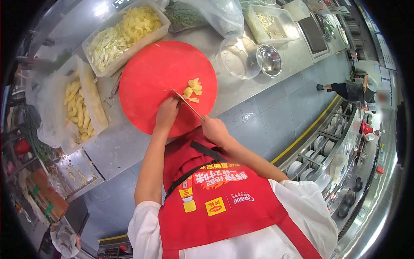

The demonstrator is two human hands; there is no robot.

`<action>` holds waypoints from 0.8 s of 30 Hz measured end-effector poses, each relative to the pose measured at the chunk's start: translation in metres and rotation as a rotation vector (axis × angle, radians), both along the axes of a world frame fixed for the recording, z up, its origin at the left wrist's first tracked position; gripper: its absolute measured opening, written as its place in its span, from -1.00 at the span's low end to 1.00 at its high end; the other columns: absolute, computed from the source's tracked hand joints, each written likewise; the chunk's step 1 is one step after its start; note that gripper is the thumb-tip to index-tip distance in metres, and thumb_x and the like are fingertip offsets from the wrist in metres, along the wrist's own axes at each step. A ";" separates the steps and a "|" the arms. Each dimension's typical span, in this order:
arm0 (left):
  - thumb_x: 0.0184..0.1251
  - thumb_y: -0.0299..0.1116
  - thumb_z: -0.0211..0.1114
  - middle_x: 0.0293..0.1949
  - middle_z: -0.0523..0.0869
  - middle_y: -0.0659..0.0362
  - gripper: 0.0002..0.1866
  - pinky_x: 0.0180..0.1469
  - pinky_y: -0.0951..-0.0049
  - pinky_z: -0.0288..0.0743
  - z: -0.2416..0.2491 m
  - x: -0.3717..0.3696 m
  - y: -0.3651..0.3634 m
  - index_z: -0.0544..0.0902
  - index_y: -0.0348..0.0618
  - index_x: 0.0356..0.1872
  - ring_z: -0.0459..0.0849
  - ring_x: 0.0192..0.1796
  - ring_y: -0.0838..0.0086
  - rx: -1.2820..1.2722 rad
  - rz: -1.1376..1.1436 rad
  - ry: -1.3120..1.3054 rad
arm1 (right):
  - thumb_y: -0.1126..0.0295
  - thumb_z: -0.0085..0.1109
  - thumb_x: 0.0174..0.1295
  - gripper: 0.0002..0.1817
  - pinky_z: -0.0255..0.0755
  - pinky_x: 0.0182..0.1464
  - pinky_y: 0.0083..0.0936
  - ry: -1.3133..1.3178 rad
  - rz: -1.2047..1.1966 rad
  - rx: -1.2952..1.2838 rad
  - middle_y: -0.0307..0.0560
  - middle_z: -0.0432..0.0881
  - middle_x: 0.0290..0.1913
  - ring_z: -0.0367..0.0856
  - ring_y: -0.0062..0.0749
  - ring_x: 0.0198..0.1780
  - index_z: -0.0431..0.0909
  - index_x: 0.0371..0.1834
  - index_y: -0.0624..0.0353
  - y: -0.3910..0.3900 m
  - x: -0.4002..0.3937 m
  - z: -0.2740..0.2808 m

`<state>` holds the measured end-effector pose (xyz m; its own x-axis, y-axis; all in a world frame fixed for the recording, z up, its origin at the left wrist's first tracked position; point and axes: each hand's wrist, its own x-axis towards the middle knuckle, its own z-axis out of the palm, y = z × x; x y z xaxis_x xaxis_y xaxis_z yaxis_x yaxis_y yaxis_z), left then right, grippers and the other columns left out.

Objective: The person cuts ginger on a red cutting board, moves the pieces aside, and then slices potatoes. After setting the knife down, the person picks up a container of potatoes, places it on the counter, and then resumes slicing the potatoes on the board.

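My right hand (214, 129) is wrapped round the handle of a kitchen knife (188, 103), its blade slanting up and left across the round red cutting board (146, 82). Curled on the board just left of the blade is my left hand (168, 113); its fingers are bent together, and whatever lies under them is hidden. Right of the blade lies a small heap of pale yellow cut pieces (192, 90), apart from both hands. The kind of vegetable is not certain.
A white bin (97, 110) on the left holds peeled yellow pieces. Behind the board, another bin (157, 32) contains sliced yellow and whitish-green vegetables. A clear plastic tub (239, 58) and steel bowl (271, 60) stand at right. Other people (355, 91) are farther off.
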<state>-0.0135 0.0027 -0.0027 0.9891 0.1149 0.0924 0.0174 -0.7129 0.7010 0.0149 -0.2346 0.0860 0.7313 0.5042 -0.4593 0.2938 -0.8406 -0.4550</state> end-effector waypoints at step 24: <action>0.49 -0.43 0.31 -0.03 0.80 -0.04 -0.78 0.18 -0.01 0.67 -0.007 -0.002 0.000 0.79 -0.21 0.05 0.78 0.06 -0.03 0.065 0.020 0.038 | 0.22 0.04 0.64 -0.70 0.62 -0.07 0.30 -0.017 -0.023 -0.003 0.38 0.78 -0.31 0.80 0.40 -0.20 0.65 -0.01 0.24 0.011 0.000 0.001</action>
<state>-0.0154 0.0031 -0.0093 0.9896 0.1294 0.0631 0.0573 -0.7562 0.6518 0.0149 -0.2236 0.0871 0.7507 0.4856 -0.4480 0.2819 -0.8487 -0.4475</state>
